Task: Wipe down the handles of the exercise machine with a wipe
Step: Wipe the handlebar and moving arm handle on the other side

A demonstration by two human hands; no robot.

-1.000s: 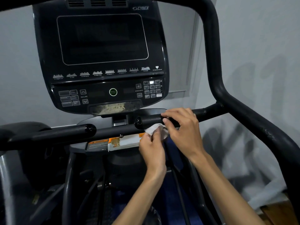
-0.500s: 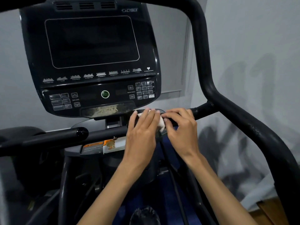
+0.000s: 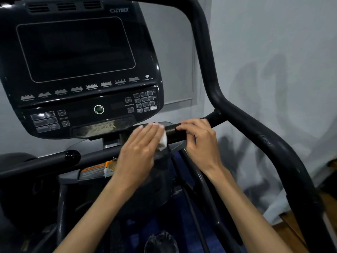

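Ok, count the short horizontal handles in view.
2. The right handle lies under both hands: the left hand presses the wipe on it, the right hand grips it. The left handle is untouched, lower left. Others may be hidden.

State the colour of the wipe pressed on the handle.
White: the wipe shows beneath the left hand in the head view.
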